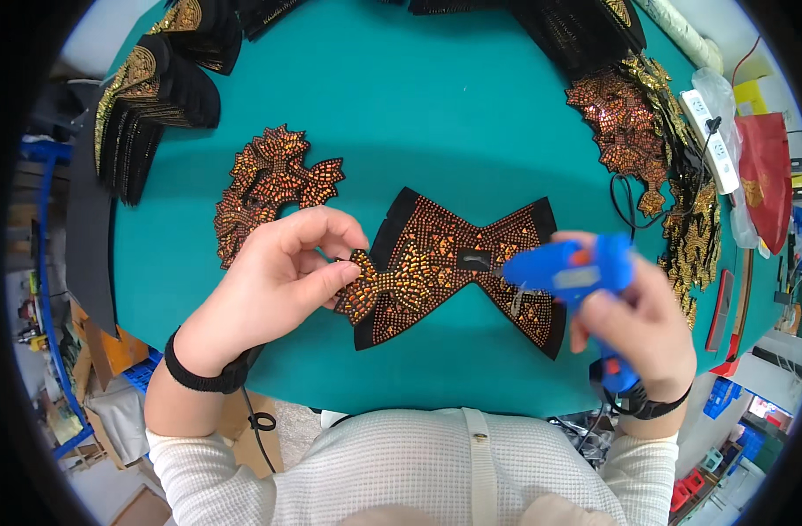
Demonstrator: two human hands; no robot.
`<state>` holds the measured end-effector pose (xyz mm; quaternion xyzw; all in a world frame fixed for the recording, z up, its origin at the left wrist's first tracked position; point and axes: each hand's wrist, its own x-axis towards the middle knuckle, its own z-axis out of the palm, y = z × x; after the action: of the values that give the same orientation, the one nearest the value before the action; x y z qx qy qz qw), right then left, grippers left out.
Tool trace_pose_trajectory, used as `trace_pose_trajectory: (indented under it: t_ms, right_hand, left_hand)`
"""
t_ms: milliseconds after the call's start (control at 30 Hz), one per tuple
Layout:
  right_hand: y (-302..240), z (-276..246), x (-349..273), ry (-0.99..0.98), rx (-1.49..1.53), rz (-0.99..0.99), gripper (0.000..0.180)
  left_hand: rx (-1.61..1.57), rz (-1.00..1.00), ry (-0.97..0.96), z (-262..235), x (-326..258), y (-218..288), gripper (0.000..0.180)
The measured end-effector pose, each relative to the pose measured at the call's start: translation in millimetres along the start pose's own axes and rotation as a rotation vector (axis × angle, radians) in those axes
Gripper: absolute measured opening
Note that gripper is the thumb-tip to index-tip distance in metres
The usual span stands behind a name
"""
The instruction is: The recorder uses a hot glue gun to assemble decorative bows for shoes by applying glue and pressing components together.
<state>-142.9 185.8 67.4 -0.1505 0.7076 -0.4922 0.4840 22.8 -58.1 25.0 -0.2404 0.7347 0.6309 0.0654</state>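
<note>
A large black bow-shaped piece [418, 232], dotted with copper-orange studs, lies flat on the green table. At its waist is a black rectangle [476, 261] with a shiny streak across it. My left hand [274, 276] pinches the left wing of a smaller studded bow [362, 296] between thumb and fingers, over the large bow's left wing. In my right hand [638, 329] is a blue glue gun [572, 266], its nozzle pointing left beside the black rectangle. A thin clear strand shows beneath the nozzle. My right hand is slightly blurred.
A pile of small studded bows [278, 162] lies on the table [375, 96] behind my left hand. Stacked black pieces [177, 92] stand far left, more at the far edge. At right are copper bows [616, 118], gold trims [695, 237], a white power strip [709, 140] and a black cord [627, 203].
</note>
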Motion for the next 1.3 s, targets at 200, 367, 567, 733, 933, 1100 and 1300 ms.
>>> trace_pose_trajectory:
  t_ms: [200,367,567,733,933,1100,1300]
  right_hand:
    - [78.8,-44.8,14.1,0.088,0.629,-0.349,0.047]
    - [95.6,-43.5,31.2,0.03,0.918,-0.314,0.046]
    - [104.4,-47.3,34.5,-0.023,0.736,-0.31,0.051]
    - [102.6,-47.7,36.0,-0.033,0.664,-0.277,0.056]
    - [97.8,-44.9,35.3,-0.011,0.573,-0.278,0.051]
    - [99.5,-45.5,35.1,-0.023,0.587,-0.285,0.053]
    - [98.4,-47.3,33.7,-0.036,0.567,-0.27,0.059]
  left_hand:
    - [-0.004,-0.029,-0.218,25.6,23.6,10.9,0.018]
    - [-0.071,-0.038,-0.288,59.4,48.5,12.6,0.019]
    - [0.308,0.095,-0.092,68.5,55.9,7.3,0.017]
    - [0.427,0.236,0.035,69.3,62.1,4.0,0.016]
    - [0.499,0.242,0.041,70.1,65.4,3.5,0.019]
    - [0.561,0.286,0.056,71.0,66.6,2.0,0.021]
    - [0.668,0.467,0.09,70.5,54.4,0.5,0.028]
